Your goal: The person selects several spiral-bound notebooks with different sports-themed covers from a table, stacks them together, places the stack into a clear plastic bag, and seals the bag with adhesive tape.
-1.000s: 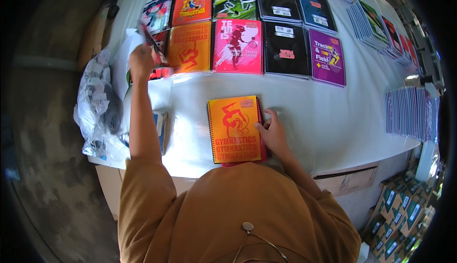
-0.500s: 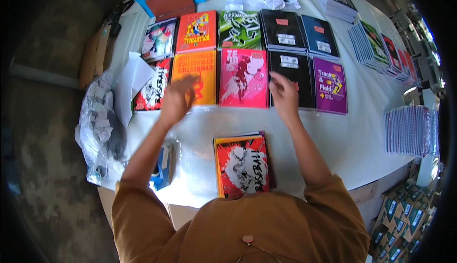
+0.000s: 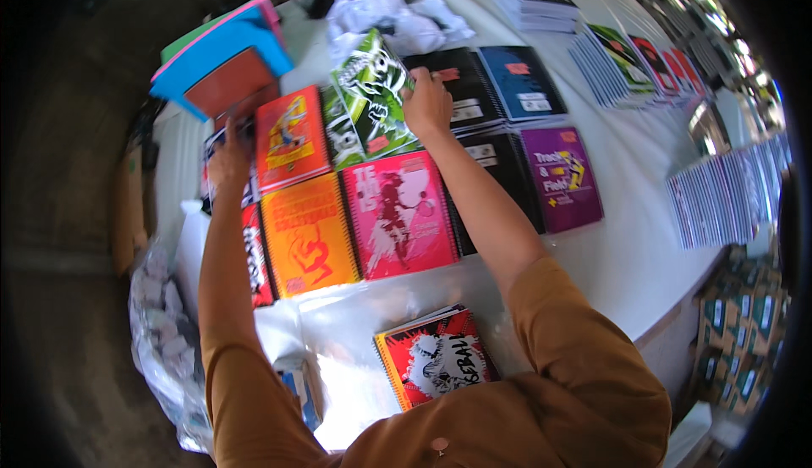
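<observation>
One green, black and white spiral-bound notebook (image 3: 372, 100) slants in the fingers of the right hand (image 3: 430, 104), which are closed on its right edge. That hold leaves most of the cover uncovered, probably because an edge is the easiest part of a flat book to grasp. Left of those fingers, a matching green notebook (image 3: 342, 134) lies partly beneath the held one, which suggests that like designs are piled together.

The left hand (image 3: 228, 159) is over a dark, pale-patterned notebook (image 3: 247, 136) at the row's left end; its fingers are partly bent, and whether they pinch the book or only touch it I cannot tell. Between both sets of fingers lies a red-orange notebook with a yellow figure (image 3: 292, 138). Nearer the body than the fingers, an orange notebook with a red figure (image 3: 309, 235) and a bright pink notebook (image 3: 399, 214) lie side by side, seemingly so each cover shows. Well below the right fingers, a small stack of notebooks (image 3: 440, 358), red, black and white on top, rests on the white-covered counter (image 3: 626, 239), likely set there to stand apart from the rows.
</observation>
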Demonstrator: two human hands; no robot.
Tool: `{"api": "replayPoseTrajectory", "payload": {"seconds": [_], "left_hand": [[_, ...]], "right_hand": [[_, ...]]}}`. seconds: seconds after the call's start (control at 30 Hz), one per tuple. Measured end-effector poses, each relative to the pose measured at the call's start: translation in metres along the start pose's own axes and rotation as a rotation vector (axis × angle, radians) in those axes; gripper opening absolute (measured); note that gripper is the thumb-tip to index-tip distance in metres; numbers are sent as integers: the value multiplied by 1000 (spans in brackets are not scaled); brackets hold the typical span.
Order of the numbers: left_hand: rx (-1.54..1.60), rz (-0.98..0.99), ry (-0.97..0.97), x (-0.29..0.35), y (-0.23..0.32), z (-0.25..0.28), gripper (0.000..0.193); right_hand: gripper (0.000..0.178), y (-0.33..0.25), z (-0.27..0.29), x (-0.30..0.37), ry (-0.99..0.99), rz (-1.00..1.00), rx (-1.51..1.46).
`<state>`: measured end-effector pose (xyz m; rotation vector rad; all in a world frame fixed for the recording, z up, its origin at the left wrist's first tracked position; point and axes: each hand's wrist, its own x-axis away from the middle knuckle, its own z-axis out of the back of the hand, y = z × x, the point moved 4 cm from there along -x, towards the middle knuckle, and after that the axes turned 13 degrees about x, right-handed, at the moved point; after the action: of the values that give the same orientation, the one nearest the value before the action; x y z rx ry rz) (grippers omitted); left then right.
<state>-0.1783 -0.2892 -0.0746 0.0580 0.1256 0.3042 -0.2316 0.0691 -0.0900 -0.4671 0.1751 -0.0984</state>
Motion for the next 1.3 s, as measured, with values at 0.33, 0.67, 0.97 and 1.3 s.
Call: {"api": "replayPoseTrajectory", "payload": {"seconds": [0.33,0.67,0.97,1.3], "left_hand": [[-21,234,-327,14,116,-48,89],[458,-59,207,72,36,91,38],[1076,-611,-27,405,88,86,18],[1193,-404,471,438,17,230,15]], "right_hand": [[37,91,13,-35,-177,-261,339],[25,98,168,59,791,275,-499],[42,118,261,234,14,177,-1811],[30,127,253,333,-347,89,-1945]]}}
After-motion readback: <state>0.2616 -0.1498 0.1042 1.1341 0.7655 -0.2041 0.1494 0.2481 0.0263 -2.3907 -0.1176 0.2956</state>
